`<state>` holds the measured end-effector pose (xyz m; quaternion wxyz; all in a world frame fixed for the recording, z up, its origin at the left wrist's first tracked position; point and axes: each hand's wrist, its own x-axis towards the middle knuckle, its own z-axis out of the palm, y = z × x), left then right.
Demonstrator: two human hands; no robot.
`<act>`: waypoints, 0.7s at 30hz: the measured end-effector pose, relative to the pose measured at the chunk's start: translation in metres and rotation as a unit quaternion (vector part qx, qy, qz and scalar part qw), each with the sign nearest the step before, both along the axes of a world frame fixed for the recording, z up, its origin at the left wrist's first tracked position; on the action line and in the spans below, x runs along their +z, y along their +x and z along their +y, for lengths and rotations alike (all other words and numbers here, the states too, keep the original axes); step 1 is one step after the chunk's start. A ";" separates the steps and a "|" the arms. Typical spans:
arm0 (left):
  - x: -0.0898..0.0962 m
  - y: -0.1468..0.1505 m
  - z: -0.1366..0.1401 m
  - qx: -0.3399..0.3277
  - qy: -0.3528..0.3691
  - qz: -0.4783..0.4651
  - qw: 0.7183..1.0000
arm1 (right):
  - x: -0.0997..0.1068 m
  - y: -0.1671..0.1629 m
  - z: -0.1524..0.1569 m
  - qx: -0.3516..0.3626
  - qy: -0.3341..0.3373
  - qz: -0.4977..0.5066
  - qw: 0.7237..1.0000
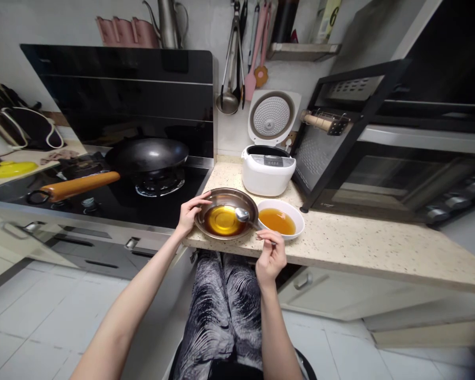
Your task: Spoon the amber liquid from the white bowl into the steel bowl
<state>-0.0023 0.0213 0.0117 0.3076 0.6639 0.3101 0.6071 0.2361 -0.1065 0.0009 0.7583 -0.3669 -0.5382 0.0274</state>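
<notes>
The head of a metal spoon (pixel 242 215) is over a stainless-steel bowl (pixel 221 193) of amber liquid (pixel 224 221), its handle pinched in the right hand's (pixel 271 257) fingers. The left hand's (pixel 189 214) fingers overlap the bowl's rim; whether they grip, I cannot tell. Just beside, on the worktop (pixel 360 235), stands a white bowl (pixel 301 226).

Soft, pale indoor light here, modest rather than bright, and there are the glints: the spoon (pixel 242 215) flashes, the wok (pixel 150 153) wears a dull sheen! Centre's fairly crisp; out right, the oven (pixel 383 184) stretches and smears, with blackness in the far corner.
</notes>
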 end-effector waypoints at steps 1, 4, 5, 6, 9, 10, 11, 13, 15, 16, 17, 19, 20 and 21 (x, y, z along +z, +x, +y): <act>0.000 0.000 0.000 0.001 0.002 -0.001 1.000 | -0.001 -0.002 0.001 0.019 -0.012 -0.011 1.000; 0.000 0.001 -0.001 0.003 0.007 -0.006 1.000 | -0.004 -0.006 0.005 0.059 -0.041 -0.028 0.997; 0.000 0.001 -0.001 0.004 0.009 -0.007 1.000 | -0.005 -0.008 0.006 0.068 -0.050 -0.029 0.996; 0.000 0.001 -0.001 0.007 0.011 -0.007 1.000 | -0.005 -0.009 0.006 0.077 -0.059 -0.029 0.995; 0.002 0.001 -0.003 0.011 0.016 -0.005 1.000 | -0.006 -0.009 0.007 0.098 -0.075 -0.021 0.992; 0.002 0.001 -0.004 0.012 0.017 -0.005 1.000 | -0.006 -0.009 0.007 0.104 -0.077 -0.018 0.991; 0.003 0.001 -0.004 0.012 0.019 -0.006 1.000 | -0.006 -0.009 0.008 0.109 -0.078 -0.016 0.991; 0.003 0.001 -0.005 0.011 0.022 -0.008 1.000 | -0.006 -0.007 0.008 0.116 -0.079 -0.012 0.990; 0.003 0.001 -0.005 0.009 0.025 -0.010 1.000 | -0.007 -0.006 0.009 0.119 -0.080 -0.011 0.990; 0.003 0.001 -0.005 0.008 0.026 -0.011 1.000 | -0.007 -0.006 0.010 0.120 -0.081 -0.011 0.989; 0.003 0.001 -0.005 0.008 0.026 -0.011 1.000 | -0.007 -0.006 0.010 0.121 -0.082 -0.011 0.989; 0.002 0.001 -0.005 0.010 0.026 -0.013 1.000 | -0.008 -0.005 0.011 0.124 -0.084 -0.009 0.989; 0.002 0.001 -0.004 0.011 0.025 -0.014 1.000 | -0.008 -0.005 0.011 0.126 -0.084 -0.007 0.988; 0.002 0.001 -0.004 0.013 0.026 -0.014 0.999 | -0.008 -0.005 0.011 0.130 -0.084 -0.005 0.988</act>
